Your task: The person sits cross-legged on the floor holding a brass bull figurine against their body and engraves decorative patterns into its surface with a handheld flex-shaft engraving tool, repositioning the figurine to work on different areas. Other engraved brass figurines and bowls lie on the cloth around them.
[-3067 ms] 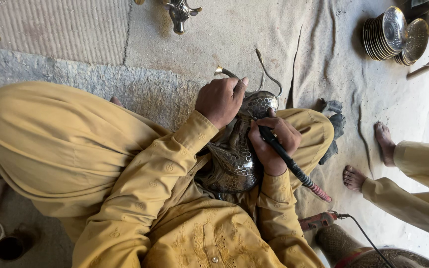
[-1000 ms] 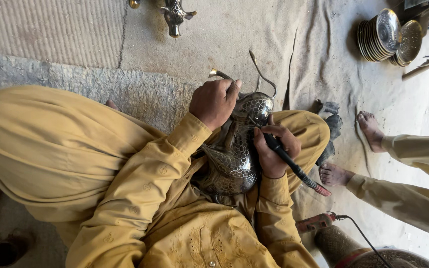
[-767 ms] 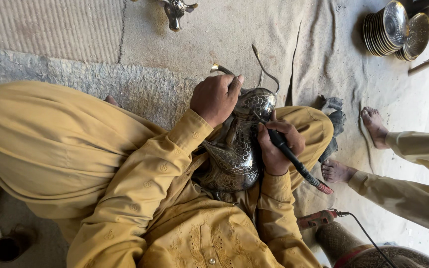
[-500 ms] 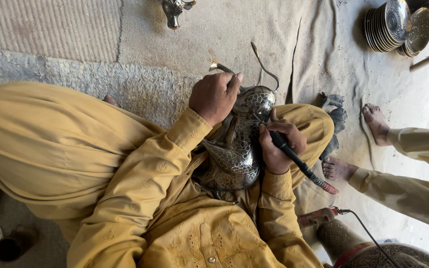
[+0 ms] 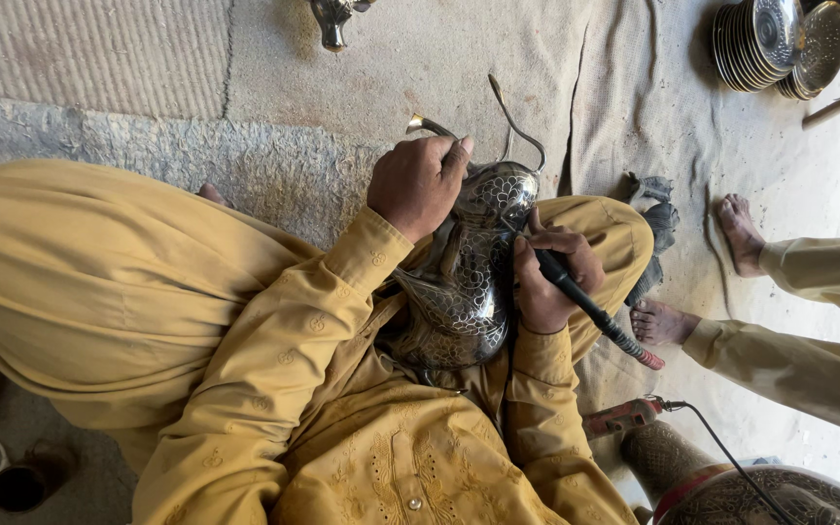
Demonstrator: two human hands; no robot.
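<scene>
- Left hand [image 5: 418,185] grips the top of an engraved metal jug [image 5: 464,282] resting in the lap.
- Right hand [image 5: 546,282] holds a black engraving tool [image 5: 590,309] against the jug's side.

The scene is lit by soft, even daylight, brighter toward the far right, where the pale floor cloth [image 5: 809,165] is nearly washed out. Gentle shadows are cast beneath the stacked metal plates [image 5: 765,44]. Small highlights are caught on the engraved metal vessel [image 5: 469,282]. The near left corner is left dim. Focus is held sharp throughout; slight wide-angle stretching is seen at the edges.
</scene>
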